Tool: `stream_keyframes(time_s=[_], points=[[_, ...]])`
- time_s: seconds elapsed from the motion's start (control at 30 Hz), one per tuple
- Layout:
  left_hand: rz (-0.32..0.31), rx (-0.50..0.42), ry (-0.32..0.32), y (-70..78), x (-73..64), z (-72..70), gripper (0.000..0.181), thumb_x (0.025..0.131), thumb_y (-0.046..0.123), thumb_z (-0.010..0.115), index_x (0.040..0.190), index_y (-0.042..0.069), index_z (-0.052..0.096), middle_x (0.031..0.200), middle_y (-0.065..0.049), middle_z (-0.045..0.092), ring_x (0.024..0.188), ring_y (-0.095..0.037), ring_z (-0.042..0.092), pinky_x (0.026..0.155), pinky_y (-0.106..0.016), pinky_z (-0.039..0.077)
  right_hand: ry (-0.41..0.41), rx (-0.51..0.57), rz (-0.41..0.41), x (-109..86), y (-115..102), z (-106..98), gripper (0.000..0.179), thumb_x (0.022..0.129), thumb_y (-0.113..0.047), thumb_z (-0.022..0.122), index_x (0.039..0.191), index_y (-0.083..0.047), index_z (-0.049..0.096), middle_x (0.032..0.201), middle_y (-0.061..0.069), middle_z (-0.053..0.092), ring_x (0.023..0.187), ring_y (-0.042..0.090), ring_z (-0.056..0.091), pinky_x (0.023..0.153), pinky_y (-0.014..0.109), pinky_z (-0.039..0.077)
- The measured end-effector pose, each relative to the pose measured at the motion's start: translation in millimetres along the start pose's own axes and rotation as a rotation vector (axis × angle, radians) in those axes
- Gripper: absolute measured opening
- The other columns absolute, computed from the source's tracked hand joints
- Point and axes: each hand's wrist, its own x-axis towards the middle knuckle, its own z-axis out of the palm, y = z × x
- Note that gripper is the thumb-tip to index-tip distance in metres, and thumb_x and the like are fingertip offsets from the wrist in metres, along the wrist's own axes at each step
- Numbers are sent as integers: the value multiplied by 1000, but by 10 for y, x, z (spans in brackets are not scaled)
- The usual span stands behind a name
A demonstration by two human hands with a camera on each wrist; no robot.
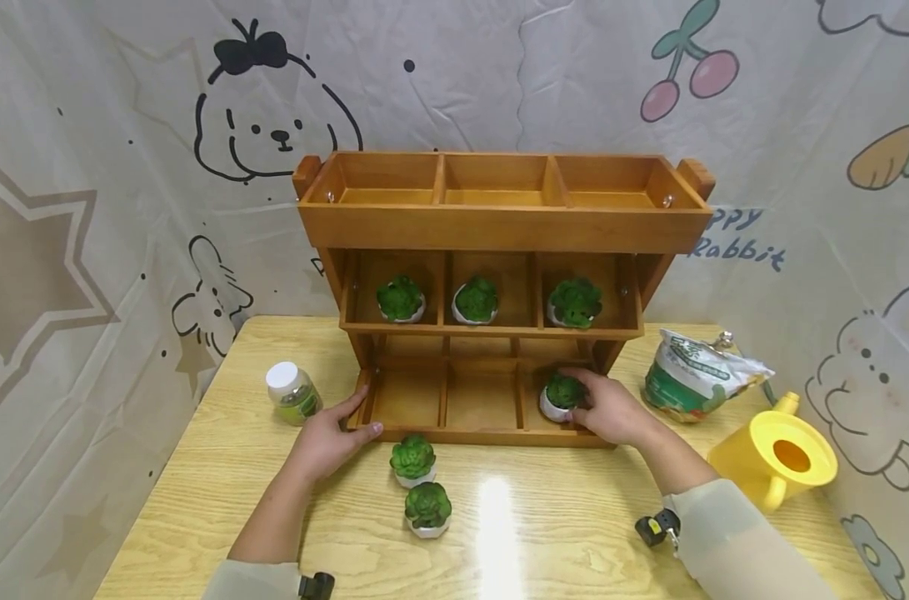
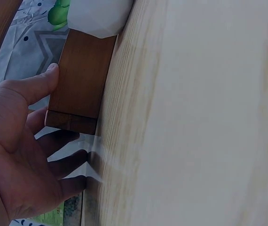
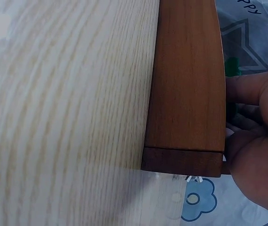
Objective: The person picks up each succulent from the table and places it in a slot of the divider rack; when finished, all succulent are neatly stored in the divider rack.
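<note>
A three-tier wooden shelf (image 1: 506,229) stands against the back curtain. At its bottom left corner my left hand (image 1: 332,440) holds the lowest tray, thumb over the front board (image 2: 84,75) and index finger round the end. My right hand (image 1: 607,407) grips a small potted succulent (image 1: 562,393) inside the bottom right compartment. In the right wrist view the tray's front board (image 3: 188,80) hides most of that plant and the fingertips. Two more potted succulents, a nearer one (image 1: 427,508) and a farther one (image 1: 413,460), stand on the table before the tray.
Three potted succulents sit in the middle tier, one (image 1: 475,300) in its centre compartment. A white-capped jar (image 1: 292,392) stands left of the shelf. On the right are a green-and-white bag (image 1: 690,375) and a yellow watering can (image 1: 772,458), near my right forearm.
</note>
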Motion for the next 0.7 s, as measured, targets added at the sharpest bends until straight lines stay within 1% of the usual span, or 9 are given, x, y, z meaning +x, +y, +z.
stream_keyframes(time_s=[0.23,0.4,0.57,0.7], points=[[-4,-5,1,-7,10,-1,80,92,53,75,160,27,42,158,-18,45,146,-45,38,115,-64,34,17,53,-7,-15,-16,-11,67,88,-5,76,149,0,50,142,25,59,128,41,59,102,59,51],[-6,-7,-3,-10,15,9,81,92,53,75,160,27,41,158,-18,45,146,-46,38,115,-64,34,28,96,-24,-16,-25,-20,66,88,-1,74,148,3,50,146,24,56,134,44,55,105,58,48],[-14,-11,-3,-8,21,10,81,91,52,76,160,28,42,158,-17,45,146,-45,38,116,-64,34,38,136,-37,-8,-50,-22,67,88,1,76,149,3,48,148,23,55,137,43,52,108,55,46],[-15,-11,-1,-2,13,8,82,91,54,76,160,27,42,158,-18,45,146,-45,38,116,-63,34,44,161,-38,-15,-89,-36,65,90,-1,76,149,4,48,149,24,54,138,43,51,110,54,45]])
